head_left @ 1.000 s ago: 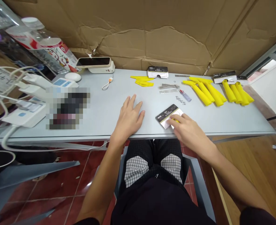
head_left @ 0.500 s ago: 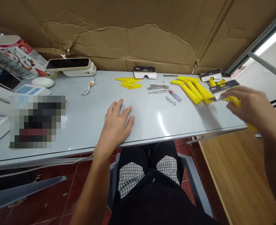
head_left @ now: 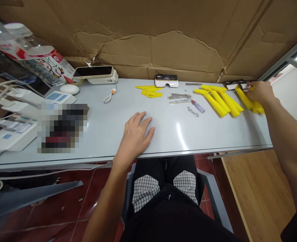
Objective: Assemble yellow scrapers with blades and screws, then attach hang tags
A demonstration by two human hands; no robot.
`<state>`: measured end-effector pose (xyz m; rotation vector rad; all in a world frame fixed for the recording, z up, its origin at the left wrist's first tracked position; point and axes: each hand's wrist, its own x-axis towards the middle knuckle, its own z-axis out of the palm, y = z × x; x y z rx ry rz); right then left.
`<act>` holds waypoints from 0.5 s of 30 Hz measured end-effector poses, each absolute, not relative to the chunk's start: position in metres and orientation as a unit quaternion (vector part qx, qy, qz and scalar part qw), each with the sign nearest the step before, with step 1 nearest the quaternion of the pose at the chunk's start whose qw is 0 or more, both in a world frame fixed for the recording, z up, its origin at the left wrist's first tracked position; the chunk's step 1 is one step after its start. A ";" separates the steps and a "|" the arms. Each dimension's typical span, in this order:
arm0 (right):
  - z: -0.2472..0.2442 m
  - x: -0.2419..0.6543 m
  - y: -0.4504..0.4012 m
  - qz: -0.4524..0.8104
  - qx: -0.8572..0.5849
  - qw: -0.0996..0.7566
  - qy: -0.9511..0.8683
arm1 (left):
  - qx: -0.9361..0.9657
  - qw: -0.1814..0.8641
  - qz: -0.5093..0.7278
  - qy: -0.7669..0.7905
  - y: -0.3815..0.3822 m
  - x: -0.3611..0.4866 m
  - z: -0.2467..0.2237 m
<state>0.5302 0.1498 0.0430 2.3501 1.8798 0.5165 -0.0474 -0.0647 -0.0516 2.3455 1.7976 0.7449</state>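
Head cam: left hand [head_left: 135, 136] flat, empty; right hand [head_left: 262, 92] curled at carded yellow handles [head_left: 243, 97], upper right, can't tell grip; loose handles [head_left: 216, 104] look uncarded yet.

Impossible to read any word or number for certain: printed too small on the black-and-white packet [head_left: 166, 81] at the middle back of the table [head_left: 161, 136], likewise on the packets [head_left: 231, 85] at far right, and too blurred on the red-and-white bottle label [head_left: 55, 65]
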 end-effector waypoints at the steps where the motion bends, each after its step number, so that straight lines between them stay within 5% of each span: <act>1: 0.041 0.530 0.149 0.153 0.773 0.041 0.614 | 0.768 0.048 0.246 0.590 -0.065 -0.047 -0.052; 10: 0.055 0.492 0.124 0.167 0.742 -0.051 0.647 | 0.766 0.044 0.242 0.594 -0.065 -0.047 -0.052; 15: 0.052 0.413 0.084 0.067 0.709 -0.042 0.701 | 0.767 0.045 0.242 0.593 -0.064 -0.047 -0.051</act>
